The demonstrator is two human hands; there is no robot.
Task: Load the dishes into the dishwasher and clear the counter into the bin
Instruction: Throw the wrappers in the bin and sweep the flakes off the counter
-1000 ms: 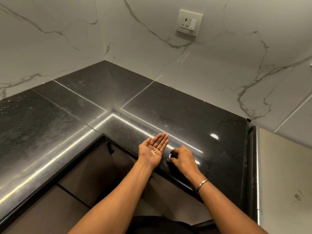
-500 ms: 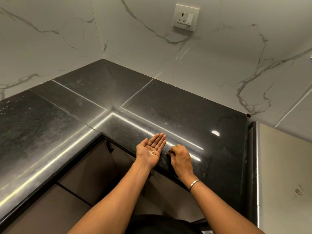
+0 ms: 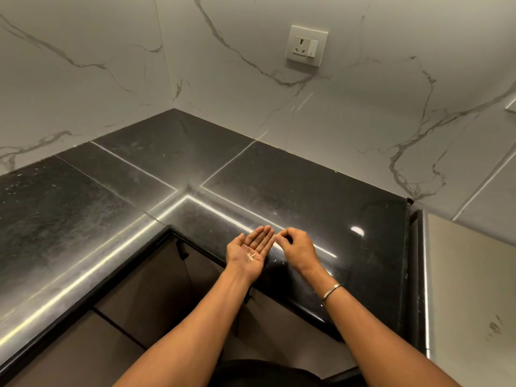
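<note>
Head view, single entry.

1. Counter (image 3: 293, 191): black polished stone, L-shaped, filling the frame from 9 o'clock through the centre to 3 o'clock. Pale reflected light strips run along its seams and front edge.
2. Left hand (image 3: 250, 248): just below frame centre, held over the counter's front edge. Palm up, fingers straight and close together, pointing towards 1 o'clock.
3. Scraps (image 3: 250, 255): a small cluster of pale, glassy bits lying in the hollow of the left palm.
4. Right hand (image 3: 297, 247): just beside the left hand, at its 3 o'clock, above the counter. Back of hand up, fingers curled in, thumb and forefinger tips brought together next to the left fingertips. Whether anything is pinched between them is too small to tell.
5. Specks (image 3: 279, 261): a few tiny pale flecks on the counter, between the two wrists, at 6 o'clock from the right hand's knuckles.
6. Bangle (image 3: 331, 291): thin metal band on the right wrist.
7. Wall (image 3: 111, 79): pale marble-look panels with grey veins, meeting in a corner at 12 o'clock of the counter.
8. Socket (image 3: 307, 46): white plate with a switch, on the wall at 1 o'clock.
9. Cabinet fronts (image 3: 150, 291): dark brown, under the counter at 7 o'clock.
10. Steel panel (image 3: 469, 275): pale brushed surface at 4 o'clock, just beside the counter's right end.
</note>
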